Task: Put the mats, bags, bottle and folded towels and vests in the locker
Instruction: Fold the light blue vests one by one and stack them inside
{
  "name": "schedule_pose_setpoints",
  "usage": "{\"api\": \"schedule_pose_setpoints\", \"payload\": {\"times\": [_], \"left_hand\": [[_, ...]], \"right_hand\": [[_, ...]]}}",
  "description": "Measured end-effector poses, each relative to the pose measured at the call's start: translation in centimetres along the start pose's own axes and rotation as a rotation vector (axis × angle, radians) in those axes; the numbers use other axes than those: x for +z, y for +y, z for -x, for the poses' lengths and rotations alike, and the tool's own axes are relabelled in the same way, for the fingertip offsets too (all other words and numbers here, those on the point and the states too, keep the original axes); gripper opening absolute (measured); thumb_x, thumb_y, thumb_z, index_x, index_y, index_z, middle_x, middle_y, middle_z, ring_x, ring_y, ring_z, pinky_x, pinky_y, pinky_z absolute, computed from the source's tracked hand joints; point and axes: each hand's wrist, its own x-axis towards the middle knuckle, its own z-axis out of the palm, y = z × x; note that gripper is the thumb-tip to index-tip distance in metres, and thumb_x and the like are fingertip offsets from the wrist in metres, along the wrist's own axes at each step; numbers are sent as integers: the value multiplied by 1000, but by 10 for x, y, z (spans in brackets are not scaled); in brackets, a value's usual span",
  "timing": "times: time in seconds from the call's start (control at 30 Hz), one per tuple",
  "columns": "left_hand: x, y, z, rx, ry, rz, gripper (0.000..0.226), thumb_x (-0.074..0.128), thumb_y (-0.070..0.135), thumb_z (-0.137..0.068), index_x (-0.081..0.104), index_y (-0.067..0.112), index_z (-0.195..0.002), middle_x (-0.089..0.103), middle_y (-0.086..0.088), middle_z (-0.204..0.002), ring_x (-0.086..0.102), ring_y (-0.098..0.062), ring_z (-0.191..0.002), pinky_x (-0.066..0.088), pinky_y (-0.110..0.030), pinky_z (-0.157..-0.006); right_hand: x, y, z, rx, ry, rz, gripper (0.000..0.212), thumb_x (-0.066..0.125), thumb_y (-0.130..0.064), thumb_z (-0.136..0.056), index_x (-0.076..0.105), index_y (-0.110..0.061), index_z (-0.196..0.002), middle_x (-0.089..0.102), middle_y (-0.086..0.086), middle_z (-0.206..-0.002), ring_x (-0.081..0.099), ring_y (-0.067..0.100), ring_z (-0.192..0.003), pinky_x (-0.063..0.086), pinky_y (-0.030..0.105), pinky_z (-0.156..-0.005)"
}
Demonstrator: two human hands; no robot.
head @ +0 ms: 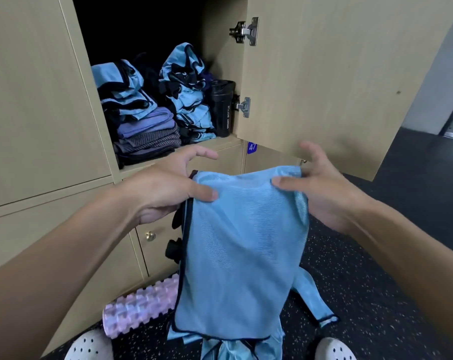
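Forearms frame the shot as a person at an open locker [221,42] holds a light-blue mesh vest [243,242] up by its top edge. The left hand [165,188] pinches the upper left corner beside the dark trim, with the thumb flat on the front, the other fingers behind the cloth and the forefinger stretched out above it. The right hand [324,193] pinches the upper right corner the same way, its thumb on the front and its fingers [309,149] spread wide, partly lifted off the fabric. The vest hangs loose before the lower doors, one strap trailing toward a heap of blue vests [235,349] on the dark speckled floor [376,255] between two white shoes [90,344]. A pink foam roller [142,305] lies against the locker base.

Inside the compartment, folded vests [121,92] sit atop purple and grey towels [147,131] on the left. A second vest pile [189,100] stands just beside them, and a black bottle [221,107] is tucked against the right wall.

The step in hand appears to be folding this vest for stowing. Doing it well likely means bringing the two corners together so the edges match and tucking the strap inside. It could then be halved to a packet no wider than the stacks and laid on the lower left pile. The right pile looks tall and lumpy and might topple. The right grip seems light; slippery mesh could slide free unless those fingers close.
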Motion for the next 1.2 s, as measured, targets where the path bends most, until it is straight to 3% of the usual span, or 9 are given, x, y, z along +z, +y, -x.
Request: {"api": "schedule_pose_setpoints", "payload": {"times": [0.07, 0.17, 0.3, 0.43, 0.6, 0.7, 0.8, 1.0, 1.2], "left_hand": [[-3, -2, -1, 19, 23, 26, 57, 75, -10, -80, 61, 32, -116, 68, -24, -93, 68, -30, -78, 60, -38, -73], [-7, -4, -1, 52, 82, -43, 50, 85, 4, -73, 64, 34, -106, 66, -34, -100, 65, -36, -82, 54, -46, -89], [-7, -8, -4, 58, 178, -67, 31, 78, 11, -85, 59, 25, -106, 55, 0, -59, 52, -18, -57, 39, -30, -62], [-3, -8, -7, 29, 268, 138, 19, 73, 8, -88, 61, 16, -101, 66, -23, -82, 61, -27, -68, 48, -37, -68], [-8, -1, -6, -48, 177, 253, 28, 77, 4, -80, 64, 16, -101, 72, -4, -70, 66, -13, -57, 53, -22, -49], [-12, -2, -4, -58, 83, 117, 44, 77, -6, -76, 65, 21, -109, 71, -21, -92, 67, -23, -74, 56, -30, -66], [-12, -4, -5, -8, 105, 19, 44, 77, -11, -75, 69, 17, -107, 73, -23, -102, 70, -22, -77, 57, -23, -63], [-13, -7, -11, 184, 147, -345, 5, 79, 11, -83, 75, 10, -86, 69, -21, -82, 55, -18, -56, 43, -27, -48], [-7, -6, -24, 377, 214, -730, 26, 74, 33, -86, 68, 11, -72, 62, -12, -75, 46, -12, -50, 39, -33, -54]], "right_hand": [[1, 0, 4, 30, -120, 28, 96, 62, 19, -81, 28, -48, -140, 66, 22, -113, 71, 32, -97, 60, 41, -76], [2, 2, 3, 26, -22, 52, 80, 60, 17, -85, 35, -38, -139, 65, 25, -113, 69, 30, -92, 58, 44, -78], [2, 0, -1, 42, 138, 9, 62, 66, 0, -90, 40, -29, -139, 66, 14, -106, 65, 28, -94, 55, 42, -81], [3, 0, 3, 123, -53, -25, 93, 66, 11, -83, 27, -46, -145, 67, 23, -116, 69, 33, -103, 56, 46, -85], [2, 1, 1, 53, -22, -96, 86, 58, 20, -84, 33, -35, -145, 56, 35, -115, 64, 38, -111, 56, 39, -86], [-2, -1, 3, 11, 20, -45, 53, 60, 15, -86, 56, -17, -129, 60, 20, -98, 68, 30, -93, 58, 39, -86], [-5, -2, 3, -56, 46, 81, 26, 61, 8, -89, 68, -13, -102, 71, 16, -104, 68, 23, -95, 53, 39, -97], [-13, -5, 1, -134, 136, 166, 31, 70, 2, -85, 66, -3, -115, 72, 13, -106, 70, 26, -102, 53, 38, -99], [-20, -1, 8, -162, 134, 434, 31, 80, -7, -78, 68, -10, -107, 74, 8, -98, 69, 14, -82, 58, 26, -79]]}}
